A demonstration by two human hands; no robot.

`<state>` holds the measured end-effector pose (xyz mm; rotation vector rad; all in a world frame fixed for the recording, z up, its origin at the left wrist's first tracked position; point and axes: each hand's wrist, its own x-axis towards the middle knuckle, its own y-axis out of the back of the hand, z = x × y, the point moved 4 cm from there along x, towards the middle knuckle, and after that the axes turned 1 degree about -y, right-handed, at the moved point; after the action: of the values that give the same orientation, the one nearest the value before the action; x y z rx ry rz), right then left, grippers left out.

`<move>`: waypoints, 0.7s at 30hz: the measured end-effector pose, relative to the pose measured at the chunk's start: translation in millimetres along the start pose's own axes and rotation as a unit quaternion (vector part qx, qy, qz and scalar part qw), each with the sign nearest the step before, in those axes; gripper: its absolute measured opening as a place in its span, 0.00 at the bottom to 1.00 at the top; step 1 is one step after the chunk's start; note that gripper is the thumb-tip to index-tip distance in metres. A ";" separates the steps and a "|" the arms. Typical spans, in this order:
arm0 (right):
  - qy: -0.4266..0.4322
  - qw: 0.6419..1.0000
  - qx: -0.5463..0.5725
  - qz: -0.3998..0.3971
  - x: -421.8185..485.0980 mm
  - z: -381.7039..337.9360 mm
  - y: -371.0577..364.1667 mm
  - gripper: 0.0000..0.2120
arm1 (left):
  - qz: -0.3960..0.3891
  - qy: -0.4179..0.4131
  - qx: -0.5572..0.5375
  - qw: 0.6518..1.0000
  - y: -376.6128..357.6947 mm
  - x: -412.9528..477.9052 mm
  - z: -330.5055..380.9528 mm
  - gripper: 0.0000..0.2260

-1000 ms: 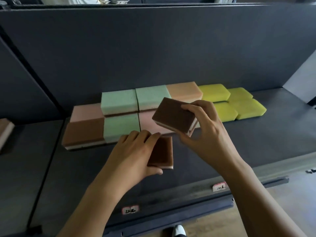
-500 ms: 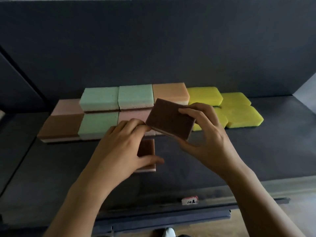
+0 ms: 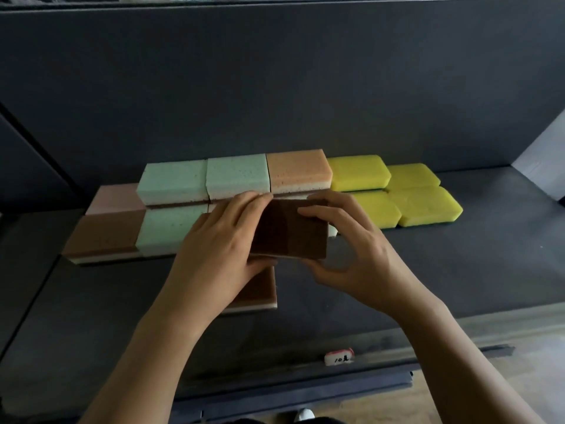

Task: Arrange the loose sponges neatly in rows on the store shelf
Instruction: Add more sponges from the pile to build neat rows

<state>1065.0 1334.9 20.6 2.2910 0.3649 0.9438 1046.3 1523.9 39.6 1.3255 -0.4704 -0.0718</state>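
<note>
Dark grey shelving fills the view: a flat store shelf (image 3: 458, 270) under a tall back panel (image 3: 275, 87). Nearest, a small handwritten price label (image 3: 339, 356) sits on the front lip. Just beyond it a loose brown sponge (image 3: 260, 292) lies flat, scouring face up, with a pale foam layer along its near edge.

Above that one, both hands pinch the held sponge (image 3: 290, 234). The left hand (image 3: 220, 255) has its fingers curled over the far left edge and its thumb below. The right hand (image 3: 357, 258) has its fingertips on the top face and its thumb under the near edge. A two-handed grip like this probably serves to square the piece up before setting it down – whether onto the loose one or into the front row, I cannot tell. Its upper face is a dark brown, matte scouring pad; its foam side is hidden.

Behind the hands stand the tidy rows. On the left are a brown sponge (image 3: 104, 234) and a pink sponge (image 3: 114, 197), then mint-green sponges (image 3: 172, 182) stacked two high. An orange sponge (image 3: 298, 171) follows, and yellow sponges (image 3: 425, 206) are farthest right – grouped by colour, edges touching.
</note>
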 end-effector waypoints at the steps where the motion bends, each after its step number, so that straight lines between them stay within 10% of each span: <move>1: -0.004 1.000 -0.007 -0.002 -0.2 -0.9 -1.8 0.28 | -0.001 0.000 0.003 1.000 0.9 0.2 -2.6 0.38; 21: -0.165 0.985 0.011 0.055 2.2 -2.9 -13.3 0.26 | 0.030 -0.070 -0.049 0.996 10.9 -2.1 -33.2 0.34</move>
<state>1064.3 1347.4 14.8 2.4542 0.1086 0.5943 1054.4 1557.7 43.9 1.2133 -0.6187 -0.1364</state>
